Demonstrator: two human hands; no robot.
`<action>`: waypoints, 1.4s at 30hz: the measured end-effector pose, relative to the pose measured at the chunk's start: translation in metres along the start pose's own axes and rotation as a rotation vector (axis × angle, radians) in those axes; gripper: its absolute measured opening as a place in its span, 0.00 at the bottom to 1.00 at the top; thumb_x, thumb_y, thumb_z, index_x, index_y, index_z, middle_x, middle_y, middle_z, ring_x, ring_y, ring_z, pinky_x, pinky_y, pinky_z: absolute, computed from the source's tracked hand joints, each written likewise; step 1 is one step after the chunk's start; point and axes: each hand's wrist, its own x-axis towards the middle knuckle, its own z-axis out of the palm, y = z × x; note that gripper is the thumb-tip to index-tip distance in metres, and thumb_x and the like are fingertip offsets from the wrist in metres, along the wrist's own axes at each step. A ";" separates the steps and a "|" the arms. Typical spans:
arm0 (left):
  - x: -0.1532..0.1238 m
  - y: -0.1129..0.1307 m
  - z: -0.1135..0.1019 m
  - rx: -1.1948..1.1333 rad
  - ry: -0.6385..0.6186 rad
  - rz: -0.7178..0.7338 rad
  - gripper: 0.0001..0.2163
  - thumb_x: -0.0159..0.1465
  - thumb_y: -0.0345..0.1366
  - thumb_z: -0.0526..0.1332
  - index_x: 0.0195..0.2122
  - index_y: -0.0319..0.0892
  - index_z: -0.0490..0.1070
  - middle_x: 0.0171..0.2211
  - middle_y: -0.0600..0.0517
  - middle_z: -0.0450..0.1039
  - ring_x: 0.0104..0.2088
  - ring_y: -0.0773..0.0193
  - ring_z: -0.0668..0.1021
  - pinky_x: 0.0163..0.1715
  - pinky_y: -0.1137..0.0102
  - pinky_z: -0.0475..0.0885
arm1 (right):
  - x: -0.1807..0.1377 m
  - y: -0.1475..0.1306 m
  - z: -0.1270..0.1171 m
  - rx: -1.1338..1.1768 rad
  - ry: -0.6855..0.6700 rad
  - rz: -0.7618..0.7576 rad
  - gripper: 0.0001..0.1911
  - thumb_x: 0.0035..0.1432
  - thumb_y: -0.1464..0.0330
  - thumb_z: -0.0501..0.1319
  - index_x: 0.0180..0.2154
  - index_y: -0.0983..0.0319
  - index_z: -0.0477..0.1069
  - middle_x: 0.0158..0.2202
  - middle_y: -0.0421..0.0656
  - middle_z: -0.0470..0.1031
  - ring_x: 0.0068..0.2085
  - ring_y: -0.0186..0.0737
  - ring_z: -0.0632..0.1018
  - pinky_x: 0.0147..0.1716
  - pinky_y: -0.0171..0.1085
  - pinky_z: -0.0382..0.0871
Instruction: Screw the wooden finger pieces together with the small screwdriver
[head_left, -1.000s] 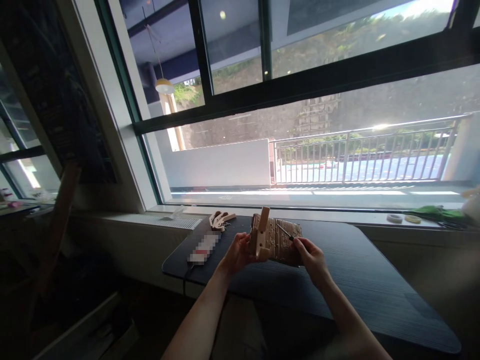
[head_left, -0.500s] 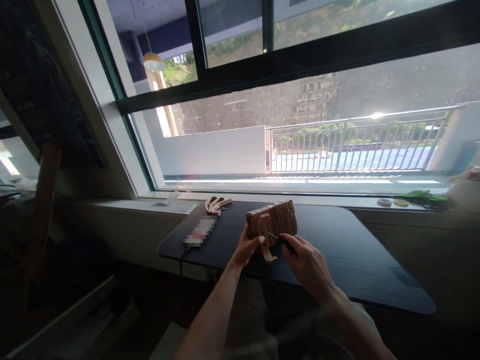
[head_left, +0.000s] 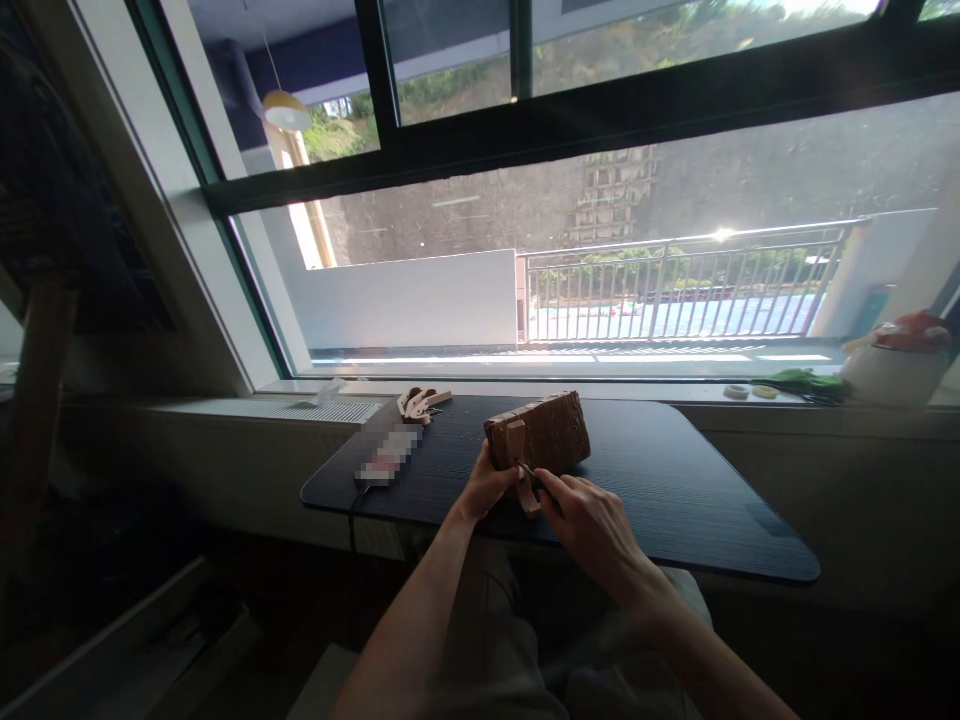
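A ridged, rough brown block (head_left: 551, 430) stands tilted on the dark table. Against its near left end is a curved, light wooden piece (head_left: 516, 440), whose lower end sticks down towards me. My left hand (head_left: 489, 484) is closed on the wooden piece, its thumb across the middle and the fingers partly hidden behind. A slim tool (head_left: 529, 470) with a thin metal shaft and dark handle is in my closed right hand (head_left: 585, 505). Its tip meets the wooden piece close to my left thumb. Whether it is a screwdriver or a blade I cannot make out.
Several light wooden pieces (head_left: 422, 404) lie at the table's far left. Nearer is a blurred-out oblong item (head_left: 388, 456) with a cable hanging over the edge. Behind the table (head_left: 697, 500) runs a windowsill with rolls of tape (head_left: 735, 392), green leaves and a white pot (head_left: 896, 370).
My right hand has moved left and closer to my left hand, bringing the tool's tip beside the thumb. The wooden piece has turned more upright. The whole view has shifted slightly.
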 end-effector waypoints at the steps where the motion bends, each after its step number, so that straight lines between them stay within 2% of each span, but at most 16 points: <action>1: 0.000 0.000 0.000 0.007 0.006 0.000 0.24 0.43 0.29 0.71 0.41 0.40 0.65 0.33 0.54 0.73 0.31 0.67 0.74 0.34 0.71 0.70 | 0.000 0.001 0.001 -0.012 0.000 -0.004 0.16 0.65 0.64 0.48 0.48 0.58 0.70 0.32 0.42 0.75 0.33 0.38 0.75 0.28 0.35 0.58; 6: -0.003 0.006 0.006 0.023 0.008 0.018 0.25 0.41 0.30 0.71 0.41 0.41 0.65 0.31 0.55 0.72 0.30 0.67 0.74 0.32 0.72 0.69 | 0.001 0.009 -0.003 -0.047 -0.031 0.006 0.17 0.63 0.67 0.49 0.50 0.57 0.69 0.31 0.42 0.75 0.34 0.38 0.75 0.28 0.34 0.58; 11: -0.008 0.014 0.011 0.038 -0.020 0.034 0.26 0.42 0.33 0.72 0.42 0.41 0.65 0.31 0.55 0.72 0.30 0.66 0.74 0.32 0.72 0.70 | 0.010 0.020 -0.009 0.080 -0.069 0.071 0.18 0.63 0.63 0.49 0.50 0.56 0.70 0.40 0.42 0.77 0.39 0.38 0.76 0.34 0.34 0.61; 15: -0.009 0.015 0.009 0.058 -0.023 0.046 0.25 0.42 0.33 0.72 0.42 0.40 0.65 0.32 0.54 0.73 0.31 0.66 0.75 0.32 0.72 0.71 | 0.011 0.021 -0.009 0.112 -0.061 0.087 0.18 0.63 0.63 0.49 0.50 0.55 0.70 0.42 0.42 0.77 0.41 0.39 0.76 0.36 0.34 0.62; 20: -0.007 0.008 0.007 0.057 -0.010 0.051 0.24 0.42 0.31 0.71 0.40 0.40 0.65 0.32 0.54 0.73 0.31 0.66 0.75 0.31 0.72 0.70 | 0.007 0.004 -0.009 -0.117 -0.065 -0.004 0.17 0.64 0.66 0.47 0.48 0.57 0.70 0.33 0.44 0.76 0.34 0.39 0.76 0.29 0.34 0.59; 25: -0.003 0.001 0.007 0.044 0.033 0.082 0.23 0.41 0.28 0.70 0.38 0.40 0.66 0.30 0.56 0.72 0.29 0.67 0.74 0.30 0.73 0.69 | 0.010 -0.007 -0.009 -0.283 -0.082 -0.139 0.14 0.60 0.75 0.50 0.44 0.60 0.70 0.31 0.45 0.75 0.33 0.41 0.75 0.26 0.35 0.57; 28: -0.003 0.000 0.007 0.041 0.044 0.093 0.23 0.41 0.26 0.70 0.39 0.40 0.66 0.30 0.56 0.73 0.30 0.67 0.74 0.31 0.73 0.70 | 0.013 -0.006 -0.008 -0.294 -0.111 -0.162 0.13 0.59 0.75 0.50 0.41 0.62 0.70 0.30 0.46 0.75 0.32 0.42 0.76 0.26 0.35 0.55; 33: -0.005 0.003 0.009 0.025 0.020 0.080 0.24 0.41 0.29 0.70 0.39 0.40 0.65 0.30 0.55 0.73 0.30 0.66 0.75 0.31 0.72 0.71 | 0.017 0.000 -0.010 -0.130 -0.121 0.042 0.14 0.63 0.63 0.48 0.35 0.58 0.71 0.30 0.43 0.77 0.32 0.40 0.77 0.26 0.35 0.54; 37: -0.006 0.004 0.011 0.022 0.020 0.078 0.24 0.41 0.29 0.70 0.40 0.40 0.65 0.31 0.55 0.74 0.31 0.65 0.76 0.32 0.71 0.71 | 0.021 0.000 -0.014 -0.093 -0.127 0.131 0.15 0.63 0.60 0.49 0.35 0.57 0.72 0.32 0.43 0.78 0.34 0.41 0.77 0.26 0.35 0.54; 39: -0.006 0.004 0.011 0.031 0.028 0.081 0.24 0.40 0.29 0.71 0.39 0.40 0.65 0.30 0.56 0.74 0.31 0.66 0.76 0.32 0.72 0.71 | 0.023 -0.004 -0.017 -0.158 -0.141 0.078 0.14 0.62 0.62 0.50 0.35 0.59 0.71 0.30 0.44 0.77 0.33 0.42 0.77 0.26 0.36 0.55; 42: -0.006 0.005 0.011 0.052 0.042 0.083 0.23 0.40 0.29 0.71 0.37 0.40 0.67 0.29 0.55 0.74 0.29 0.66 0.75 0.31 0.72 0.70 | 0.025 -0.011 -0.020 -0.299 -0.170 -0.112 0.09 0.60 0.70 0.52 0.36 0.62 0.71 0.31 0.47 0.76 0.33 0.43 0.76 0.26 0.36 0.56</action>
